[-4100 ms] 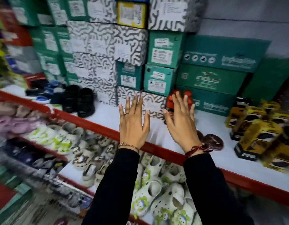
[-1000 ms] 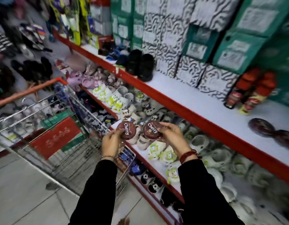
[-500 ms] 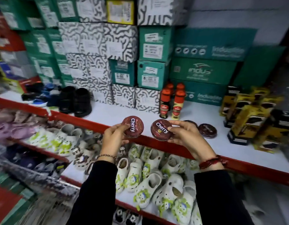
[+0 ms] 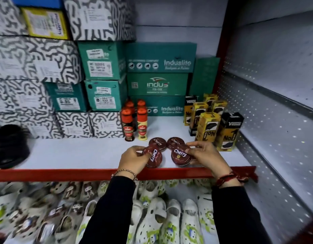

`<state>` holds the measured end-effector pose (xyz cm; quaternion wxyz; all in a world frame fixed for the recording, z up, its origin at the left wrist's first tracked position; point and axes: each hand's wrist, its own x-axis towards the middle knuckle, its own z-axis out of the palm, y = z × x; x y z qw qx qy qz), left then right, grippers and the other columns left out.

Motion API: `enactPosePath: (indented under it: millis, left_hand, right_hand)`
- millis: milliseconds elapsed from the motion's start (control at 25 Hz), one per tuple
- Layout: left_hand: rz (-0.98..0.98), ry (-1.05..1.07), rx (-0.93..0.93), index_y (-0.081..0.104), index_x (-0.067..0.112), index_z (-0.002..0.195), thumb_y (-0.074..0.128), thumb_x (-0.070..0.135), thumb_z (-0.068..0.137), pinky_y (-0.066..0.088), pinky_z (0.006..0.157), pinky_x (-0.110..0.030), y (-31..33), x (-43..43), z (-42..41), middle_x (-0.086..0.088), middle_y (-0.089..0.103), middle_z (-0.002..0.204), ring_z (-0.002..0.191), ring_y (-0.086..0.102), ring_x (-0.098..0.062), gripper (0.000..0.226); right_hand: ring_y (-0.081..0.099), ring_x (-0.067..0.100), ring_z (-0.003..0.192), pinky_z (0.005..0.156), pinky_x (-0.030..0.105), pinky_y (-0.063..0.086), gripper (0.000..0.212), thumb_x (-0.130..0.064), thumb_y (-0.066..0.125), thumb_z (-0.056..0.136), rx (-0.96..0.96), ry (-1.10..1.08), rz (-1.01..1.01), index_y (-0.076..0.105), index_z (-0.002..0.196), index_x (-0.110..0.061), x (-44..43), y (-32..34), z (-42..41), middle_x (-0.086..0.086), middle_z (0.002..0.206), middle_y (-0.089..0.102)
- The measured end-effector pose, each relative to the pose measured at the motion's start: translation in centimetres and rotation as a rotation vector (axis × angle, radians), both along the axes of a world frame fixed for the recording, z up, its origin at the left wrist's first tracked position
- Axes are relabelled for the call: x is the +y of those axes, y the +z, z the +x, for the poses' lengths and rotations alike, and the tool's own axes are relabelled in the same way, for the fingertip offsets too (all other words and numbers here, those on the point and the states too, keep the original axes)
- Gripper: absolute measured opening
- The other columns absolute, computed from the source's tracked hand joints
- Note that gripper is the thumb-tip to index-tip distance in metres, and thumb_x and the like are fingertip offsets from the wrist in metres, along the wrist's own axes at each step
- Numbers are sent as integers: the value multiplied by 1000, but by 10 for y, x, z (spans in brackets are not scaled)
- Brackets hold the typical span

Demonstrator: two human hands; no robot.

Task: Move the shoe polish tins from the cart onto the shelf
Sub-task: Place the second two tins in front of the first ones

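Note:
Two round dark-red "Cherry" shoe polish tins are in my hands at the front of the white shelf (image 4: 73, 154). My left hand (image 4: 132, 160) grips the left tin (image 4: 153, 156), which is tilted with its lid toward me. The right tin (image 4: 180, 155) is in my right hand (image 4: 205, 156), low over the shelf surface. Just behind them two more Cherry tins lie flat on the shelf: a rear left tin (image 4: 157, 142) and a rear right tin (image 4: 175, 141). The cart is out of view.
Red-capped polish bottles (image 4: 134, 121) stand behind the tins. Yellow and black boxes (image 4: 212, 124) stand at the right. Stacked shoe boxes (image 4: 103, 76) fill the back. A black shoe (image 4: 9, 145) sits at the left. The shelf has a red front edge (image 4: 64, 174); white clogs (image 4: 157, 217) lie below.
Both hands have moved forward with the tins from in front of the red shelf edge to over the shelf, just in front of the two tins lying there.

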<state>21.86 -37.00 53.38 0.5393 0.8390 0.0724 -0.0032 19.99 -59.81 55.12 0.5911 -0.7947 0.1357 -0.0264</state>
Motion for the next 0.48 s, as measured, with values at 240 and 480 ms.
enactPosePath:
  millis: [240, 480]
  left_hand:
    - [141, -63, 29, 70, 25, 102, 72, 35, 81, 55, 97, -33, 2, -4, 9, -6, 75, 111, 104, 71, -22, 24]
    - [292, -156, 12, 78, 21, 107, 72, 39, 81, 52, 94, -27, -1, -9, 11, -5, 78, 108, 103, 71, -22, 33]
  right_hand:
    - [68, 20, 72, 56, 24, 57, 24, -11, 67, 85, 71, -24, -230, 72, 109, -7, -4, -9, 8, 10, 104, 73]
    - [69, 20, 94, 87, 30, 54, 34, -17, 83, 71, 74, -14, -313, 74, 104, -10, 4, -10, 4, 6, 102, 74]
